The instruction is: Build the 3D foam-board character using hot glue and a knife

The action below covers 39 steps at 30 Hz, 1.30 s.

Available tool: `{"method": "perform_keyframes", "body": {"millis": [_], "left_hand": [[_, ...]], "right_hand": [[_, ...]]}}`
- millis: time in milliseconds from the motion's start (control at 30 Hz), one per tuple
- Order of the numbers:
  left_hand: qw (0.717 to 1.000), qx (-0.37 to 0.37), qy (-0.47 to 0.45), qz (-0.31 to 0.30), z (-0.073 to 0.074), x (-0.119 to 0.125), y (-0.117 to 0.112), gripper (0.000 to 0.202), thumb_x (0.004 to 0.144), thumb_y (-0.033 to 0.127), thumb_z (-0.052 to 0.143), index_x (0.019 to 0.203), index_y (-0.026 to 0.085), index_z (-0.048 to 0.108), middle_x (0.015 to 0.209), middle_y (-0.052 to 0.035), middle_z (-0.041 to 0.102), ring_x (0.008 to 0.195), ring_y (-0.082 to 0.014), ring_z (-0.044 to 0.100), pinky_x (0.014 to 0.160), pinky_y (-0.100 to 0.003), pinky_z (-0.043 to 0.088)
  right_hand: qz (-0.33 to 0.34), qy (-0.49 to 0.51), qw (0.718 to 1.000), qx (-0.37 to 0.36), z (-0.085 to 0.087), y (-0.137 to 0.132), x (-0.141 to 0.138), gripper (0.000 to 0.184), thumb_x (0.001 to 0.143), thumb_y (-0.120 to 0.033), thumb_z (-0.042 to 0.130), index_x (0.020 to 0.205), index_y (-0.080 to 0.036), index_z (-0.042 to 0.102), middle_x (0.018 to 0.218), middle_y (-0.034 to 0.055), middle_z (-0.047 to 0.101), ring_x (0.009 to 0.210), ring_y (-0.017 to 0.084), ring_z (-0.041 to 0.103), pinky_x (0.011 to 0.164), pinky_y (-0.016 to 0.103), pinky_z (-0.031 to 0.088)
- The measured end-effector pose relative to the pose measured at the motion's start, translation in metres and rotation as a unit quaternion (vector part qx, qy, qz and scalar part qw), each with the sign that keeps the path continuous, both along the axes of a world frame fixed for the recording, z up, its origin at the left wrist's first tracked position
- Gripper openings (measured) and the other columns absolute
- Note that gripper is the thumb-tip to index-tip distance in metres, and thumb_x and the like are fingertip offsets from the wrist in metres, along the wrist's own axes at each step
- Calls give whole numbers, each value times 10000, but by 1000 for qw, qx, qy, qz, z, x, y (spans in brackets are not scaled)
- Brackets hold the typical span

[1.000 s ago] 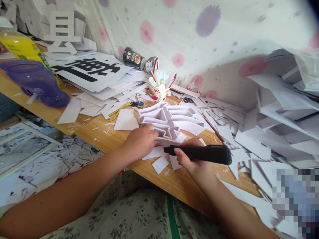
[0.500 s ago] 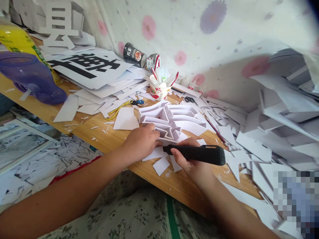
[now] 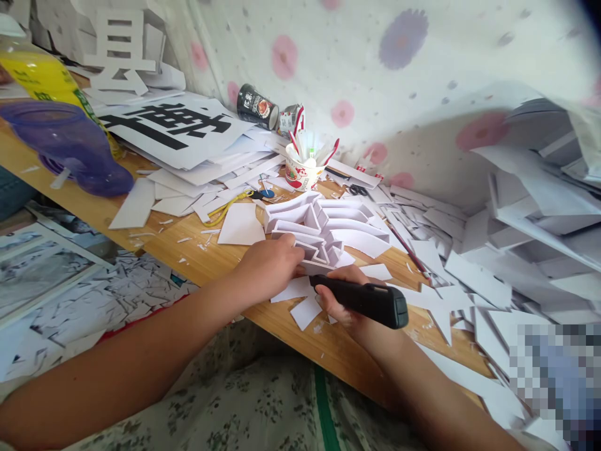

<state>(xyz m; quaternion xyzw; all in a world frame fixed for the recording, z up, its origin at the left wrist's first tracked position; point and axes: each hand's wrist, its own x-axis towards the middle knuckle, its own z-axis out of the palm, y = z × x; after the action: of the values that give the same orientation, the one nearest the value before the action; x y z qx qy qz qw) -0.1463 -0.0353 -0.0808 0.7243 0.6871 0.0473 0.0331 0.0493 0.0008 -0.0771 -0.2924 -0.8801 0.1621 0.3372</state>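
Note:
My left hand is closed on the near edge of a white foam-board letter, its thumb and fingers pinching the upright wall. The letter lies on the wooden table with its thin walls standing up. In my right hand is a black hand tool with a thick, long body. Its narrow front end points left at the letter's near wall, close to my left fingertips. Whether the tip touches the wall I cannot tell. Small white foam-board offcuts lie just below the letter.
A paper cup of white sticks and red-handled tools stands behind the letter. Scissors and a yellow cord lie nearby. A purple jug and yellow bottle stand left. Foam-board scraps pile up at right.
The rear end of the black tool has swung toward me and a little left, with my right hand turning along. My left hand keeps its hold on the letter. The view has shifted slightly.

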Motion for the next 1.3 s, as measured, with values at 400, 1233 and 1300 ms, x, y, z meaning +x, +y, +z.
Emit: {"method": "perform_keyframes", "body": {"millis": [400,1233,1300], "left_hand": [[999,7,-46,10,3,1,0,241,882,400,527,877,211,676,904,-75,554,714,-210,569,558,-297,335],[847,-39,-526,-68,71,45,-23,322,880,473,504,872,165,598,778,-12,540,677,-123,507,599,-215,387],[793,-48,-607,-32,64,60,-19,351,864,522,539,902,175,576,679,11,515,569,-109,479,506,-196,356]], "right_hand": [[37,-41,996,64,31,-1,-2,125,804,-356,647,799,-233,624,633,0,692,531,158,638,527,259,484],[-41,34,974,220,37,34,112,442,901,-236,604,1339,-225,543,813,37,671,734,194,657,676,329,532],[-57,65,975,202,31,37,114,366,910,-254,589,1274,-209,596,797,35,665,715,180,660,648,299,533]]}}
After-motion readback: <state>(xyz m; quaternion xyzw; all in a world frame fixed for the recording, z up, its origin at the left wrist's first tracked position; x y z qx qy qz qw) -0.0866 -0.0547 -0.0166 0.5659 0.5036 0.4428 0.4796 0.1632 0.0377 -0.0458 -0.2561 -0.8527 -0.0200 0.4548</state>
